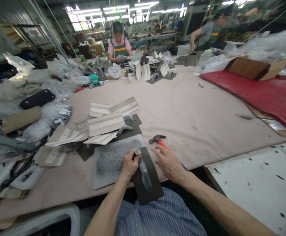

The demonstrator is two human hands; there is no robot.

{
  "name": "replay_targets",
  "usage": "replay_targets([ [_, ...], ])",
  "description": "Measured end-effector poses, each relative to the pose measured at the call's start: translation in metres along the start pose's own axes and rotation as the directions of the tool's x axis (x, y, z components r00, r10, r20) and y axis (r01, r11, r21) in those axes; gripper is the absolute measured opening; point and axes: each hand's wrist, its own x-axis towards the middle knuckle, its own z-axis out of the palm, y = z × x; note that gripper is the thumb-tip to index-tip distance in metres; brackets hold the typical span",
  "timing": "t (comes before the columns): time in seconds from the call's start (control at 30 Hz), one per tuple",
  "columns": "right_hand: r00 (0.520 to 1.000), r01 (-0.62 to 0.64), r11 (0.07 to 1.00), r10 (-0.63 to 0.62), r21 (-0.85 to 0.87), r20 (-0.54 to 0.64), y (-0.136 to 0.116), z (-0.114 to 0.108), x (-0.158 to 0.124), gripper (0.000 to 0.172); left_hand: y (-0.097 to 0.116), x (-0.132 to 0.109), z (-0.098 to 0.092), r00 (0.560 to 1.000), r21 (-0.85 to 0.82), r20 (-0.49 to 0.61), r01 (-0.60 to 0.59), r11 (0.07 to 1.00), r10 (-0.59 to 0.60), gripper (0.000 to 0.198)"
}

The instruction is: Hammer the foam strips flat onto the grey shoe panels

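While left hand [130, 163] grips round-topped tool [137, 151] | right hand [169, 163] spread loose | panel [154, 178] dark, round-cornered

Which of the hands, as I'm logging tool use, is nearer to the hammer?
Right. The right hand is at the hammer, hiding part of its handle; contact is unclear. The left hand is farther off, leftward, holding a round-topped tool.

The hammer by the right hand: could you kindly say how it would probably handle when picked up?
The hammer would likely feel head-heavy, since its dark claw head looks like metal. It should stay rigid rather than flop, as its red handle appears straight where visible. It probably won't roll freely, because the head sticks out crosswise.
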Motion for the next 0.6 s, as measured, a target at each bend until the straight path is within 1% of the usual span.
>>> replay_targets([
  [0.03, 0.988, 0.151, 0.988, -0.151, 0.017, 0.011, -0.013, -0.002, 0.002, 0.061, -0.001, 0.000, 0.000, 1.000, -0.006, -0.002, 0.008, 1.000, -0.008, 0.016],
  [0.07, 0.960, 0.273, 0.962, -0.274, 0.031, 0.053, -0.026, -0.003, 0.004, 0.063, -0.001, 0.001, 0.001, 1.000, -0.019, -0.006, 0.021, 1.000, -0.021, 0.016],
  [0.1, 0.926, 0.361, 0.932, -0.362, 0.032, 0.107, -0.037, -0.004, 0.005, 0.059, -0.001, 0.001, 0.002, 0.999, -0.043, -0.015, 0.044, 0.998, -0.044, 0.016],
  [0.13, 0.897, 0.417, 0.909, -0.414, 0.018, 0.156, -0.046, -0.003, 0.007, 0.050, -0.002, 0.002, 0.003, 0.996, -0.083, -0.027, 0.077, 0.994, -0.080, 0.016],
  [0.17, 0.878, 0.447, 0.894, -0.438, -0.006, 0.193, -0.053, -0.001, 0.008, 0.038, -0.002, 0.004, 0.004, 0.991, -0.135, -0.042, 0.118, 0.984, -0.125, 0.018],
  [0.23, 0.872, 0.461, 0.884, -0.438, -0.070, 0.219, -0.062, 0.004, 0.008, 0.019, -0.001, 0.008, 0.006, 0.972, -0.261, -0.082, 0.193, 0.946, -0.221, 0.022],
  [0.3, 0.897, 0.428, 0.891, -0.398, -0.149, 0.193, -0.068, 0.008, 0.009, 0.014, 0.002, 0.014, 0.004, 0.937, -0.396, -0.160, 0.227, 0.890, -0.310, 0.025],
  [0.37, 0.940, 0.336, 0.915, -0.310, -0.221, 0.143, -0.072, 0.007, 0.011, 0.013, 0.010, 0.019, -0.003, 0.900, -0.484, -0.256, 0.196, 0.853, -0.353, 0.027],
  [0.4, 0.961, 0.270, 0.931, -0.248, -0.246, 0.120, -0.074, 0.004, 0.013, 0.012, 0.017, 0.021, -0.008, 0.893, -0.497, -0.294, 0.161, 0.852, -0.340, 0.028],
  [0.47, 0.991, 0.118, 0.960, -0.097, -0.255, 0.092, -0.077, -0.005, 0.017, 0.012, 0.032, 0.023, -0.022, 0.910, -0.460, -0.334, 0.070, 0.885, -0.245, 0.029],
  [0.53, 0.995, -0.036, 0.976, 0.056, -0.214, 0.085, -0.079, -0.013, 0.020, 0.012, 0.047, 0.022, -0.035, 0.929, -0.385, -0.344, -0.008, 0.923, -0.136, 0.030],
  [0.6, 0.977, -0.184, 0.975, 0.196, -0.125, 0.086, -0.082, -0.016, 0.021, 0.016, 0.056, 0.019, -0.042, 0.937, -0.335, -0.339, -0.033, 0.942, -0.088, 0.030],
])
